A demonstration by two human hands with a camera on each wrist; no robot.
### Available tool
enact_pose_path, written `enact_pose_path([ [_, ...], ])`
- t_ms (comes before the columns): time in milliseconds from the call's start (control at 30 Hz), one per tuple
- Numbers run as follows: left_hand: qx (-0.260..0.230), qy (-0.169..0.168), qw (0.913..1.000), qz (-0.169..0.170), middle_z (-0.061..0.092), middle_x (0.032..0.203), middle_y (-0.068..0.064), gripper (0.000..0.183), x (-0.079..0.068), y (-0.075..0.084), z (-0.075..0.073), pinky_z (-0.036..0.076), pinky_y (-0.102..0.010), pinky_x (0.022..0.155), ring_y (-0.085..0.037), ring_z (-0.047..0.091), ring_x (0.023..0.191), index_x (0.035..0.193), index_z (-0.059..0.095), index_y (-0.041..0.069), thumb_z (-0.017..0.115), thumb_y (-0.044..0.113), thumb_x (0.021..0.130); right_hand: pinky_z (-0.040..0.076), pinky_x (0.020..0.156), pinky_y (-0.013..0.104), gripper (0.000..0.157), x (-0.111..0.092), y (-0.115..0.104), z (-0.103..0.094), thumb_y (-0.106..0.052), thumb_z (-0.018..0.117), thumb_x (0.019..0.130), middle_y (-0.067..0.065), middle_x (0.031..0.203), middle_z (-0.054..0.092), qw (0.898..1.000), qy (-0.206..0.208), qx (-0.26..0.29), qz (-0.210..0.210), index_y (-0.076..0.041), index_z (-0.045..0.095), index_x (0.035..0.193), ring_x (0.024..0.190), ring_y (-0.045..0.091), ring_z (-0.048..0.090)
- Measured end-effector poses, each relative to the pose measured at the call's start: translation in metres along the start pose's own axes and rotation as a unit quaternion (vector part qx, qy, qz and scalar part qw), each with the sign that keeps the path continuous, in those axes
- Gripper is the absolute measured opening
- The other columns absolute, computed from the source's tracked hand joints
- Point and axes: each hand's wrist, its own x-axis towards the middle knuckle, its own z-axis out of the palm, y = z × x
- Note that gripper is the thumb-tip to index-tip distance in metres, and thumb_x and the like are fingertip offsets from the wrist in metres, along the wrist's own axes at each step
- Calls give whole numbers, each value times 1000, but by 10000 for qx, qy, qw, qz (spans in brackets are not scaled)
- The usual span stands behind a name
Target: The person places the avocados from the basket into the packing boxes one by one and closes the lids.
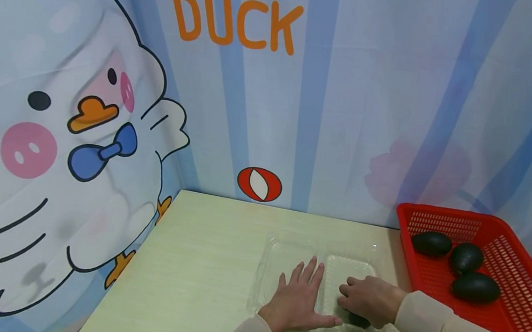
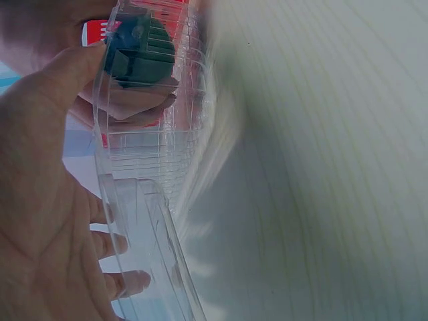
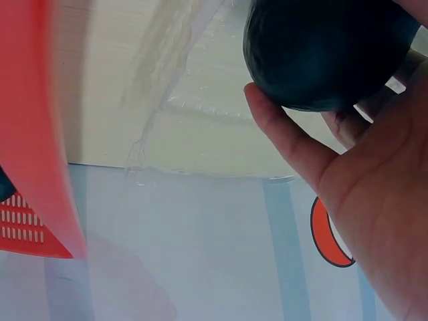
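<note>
A clear plastic clamshell box point(image 1: 350, 264) lies unfolded on the table, its two halves side by side. My right hand point(image 1: 370, 300) grips a dark green avocado point(image 1: 358, 320) low in the right half, near the front edge. Much of the fruit is hidden under the hand in the head view; in the right wrist view the avocado point(image 3: 328, 53) shows large, with fingers around it. Spread flat, my left hand point(image 1: 295, 300) rests over the left half and the middle fold, its thumb along the front rim. Through the clear wall, the left wrist view shows the avocado point(image 2: 142, 53).
A red plastic basket point(image 1: 454, 212) with slotted walls stands right of the box, beside my right forearm. Inside it are three more avocados point(image 1: 476, 288). A printed duck curtain point(image 1: 360, 89) hangs behind the pale wooden table point(image 1: 198, 266).
</note>
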Motion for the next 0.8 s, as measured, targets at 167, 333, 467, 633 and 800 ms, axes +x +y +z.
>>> enact_pose_path([
  [167,-4,-16,10000,16,8,162,3,113,-1,1,1,36,-63,101,-25,22,145,156,9,24,37,92,69,55,76,31,55,-1,-1,4,-21,91,60,-10,99,57,10000,19,83,-29,-29,59,104,82,9,49],
  [333,43,45,10000,65,8,162,3,113,-1,1,3,36,-63,100,-25,22,145,156,10,24,36,92,69,55,75,30,55,-3,-2,6,-21,91,60,-10,98,56,9999,52,130,-62,-28,59,104,82,9,48],
  [467,76,84,9999,115,8,162,1,114,-1,1,2,36,-63,99,-26,22,145,156,9,23,34,93,69,54,74,30,54,-2,-1,6,-22,91,60,-9,97,55,10000,17,13,-97,-28,59,103,82,9,48],
  [633,145,209,9996,102,10,162,1,115,0,1,0,37,-62,99,-26,23,145,156,10,22,33,93,68,54,76,31,54,-1,1,3,-25,91,60,-9,98,56,9998,13,-153,-146,-29,59,103,83,9,49],
  [800,166,247,9995,84,10,162,1,115,-1,1,0,37,-62,99,-27,24,144,156,10,22,35,93,68,54,77,33,53,-2,1,1,-26,92,59,-10,99,56,9998,-25,-117,-155,-31,61,102,85,9,50],
])
